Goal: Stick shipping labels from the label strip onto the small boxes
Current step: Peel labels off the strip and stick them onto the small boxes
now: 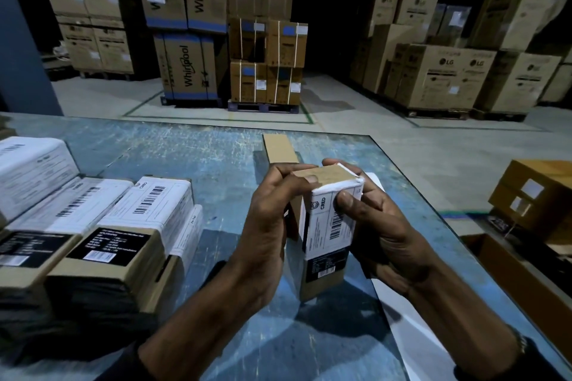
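Both hands on one small box (322, 275), held upright just above the blue table (216, 164), between the palms. Left hand (269, 226) grips the box's left side, fingers curled over the top edge, thumb flat on the top face. Right hand (380, 226) wraps the right side, thumb pressing on the white label (325, 226) that covers the front face and folds over the top right corner; CRED logo and barcode readable on it. Black sticker shows lower on the box, below the label. Beyond the hands, touching distance behind the box, a plain cardboard piece (280, 148) stands on the table. Under the right wrist a white strip (411, 331) lies along the table edge; can't tell whether labels remain on it. Left of the left hand, well apart, a stack of labelled boxes (123, 226) sits in rows. Far behind, big cartons (185, 71) on pallets on the floor.
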Available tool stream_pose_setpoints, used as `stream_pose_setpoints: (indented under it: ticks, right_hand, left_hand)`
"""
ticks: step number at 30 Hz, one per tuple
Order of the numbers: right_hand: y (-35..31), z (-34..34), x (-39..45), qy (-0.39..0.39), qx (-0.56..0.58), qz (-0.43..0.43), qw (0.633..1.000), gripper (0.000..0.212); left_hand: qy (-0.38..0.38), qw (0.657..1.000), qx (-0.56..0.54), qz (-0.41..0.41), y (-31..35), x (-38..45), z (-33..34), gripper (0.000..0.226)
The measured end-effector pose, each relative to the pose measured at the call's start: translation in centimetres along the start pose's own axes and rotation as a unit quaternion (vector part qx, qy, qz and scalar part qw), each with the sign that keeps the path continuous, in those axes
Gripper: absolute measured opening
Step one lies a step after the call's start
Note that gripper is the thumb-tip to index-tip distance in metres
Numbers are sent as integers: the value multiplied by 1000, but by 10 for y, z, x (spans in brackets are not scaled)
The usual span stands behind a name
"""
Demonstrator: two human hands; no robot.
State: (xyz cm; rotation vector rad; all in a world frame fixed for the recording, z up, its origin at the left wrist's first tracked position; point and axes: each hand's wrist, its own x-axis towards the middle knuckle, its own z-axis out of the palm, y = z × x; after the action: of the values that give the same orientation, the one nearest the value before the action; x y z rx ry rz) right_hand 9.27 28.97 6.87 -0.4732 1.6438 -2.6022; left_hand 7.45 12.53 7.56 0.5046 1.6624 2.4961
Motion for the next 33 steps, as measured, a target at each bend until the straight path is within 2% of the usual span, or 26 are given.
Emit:
stream_pose_setpoints:
  ticks: [3, 4, 7, 8, 11, 13, 17, 20, 25, 27, 29, 31, 33]
  right_hand:
    - [1, 6, -1, 1, -12, -6, 1000, 56]
    - [2, 8, -1, 3, -17, -10, 1000, 55]
    - [2, 12, 0, 13, -19, -16, 1000, 53]
    - [2, 13, -1, 12, -20, -16, 1000, 54]
    - [-2, 17, -6, -7, -17, -19, 1000, 59]
    - [-4, 18, -8, -12, -11, -21, 1000, 55]
    - [-4, 19, -7, 13, -29, -22, 999, 54]
    - [-4, 22, -8, 46, -49, -17, 998, 52]
    - [-7, 31, -5, 115, -52, -16, 992, 32]
    - [-8, 33, -4, 135, -54, -14, 989, 25]
    - [-8, 33, -6, 136, -19, -5, 991, 40]
    - [-9, 31, -7, 109, 14, 0, 994, 52]
    - [-9, 26, -9, 60, 16, -7, 998, 55]
  left_hand:
    - [4, 1000, 14, 25, -3, -1, 0, 20]
    - [9, 1000, 9, 28, -3, 1, 0, 21]
    - [-2, 999, -17, 27, -1, -1, 0, 52]
    - [-15, 999, -24, 30, 0, -2, -1, 54]
    - [-61, 996, 8, 61, -3, -4, -1, 37]
    - [-76, 994, 32, 75, -7, -7, -2, 36]
    - [-56, 994, 39, 90, -6, -6, -2, 41]
    - [-49, 993, 54, 96, -6, -7, 1, 36]
    - [-34, 992, 81, 95, -5, -7, 7, 29]
    - [-36, 993, 75, 87, -4, -8, 9, 41]
    - [-49, 997, 26, 59, -3, -10, 7, 54]
    - [-67, 996, -55, 38, 0, -11, 4, 49]
    - [-88, 994, -56, 39, -1, -11, 0, 45]
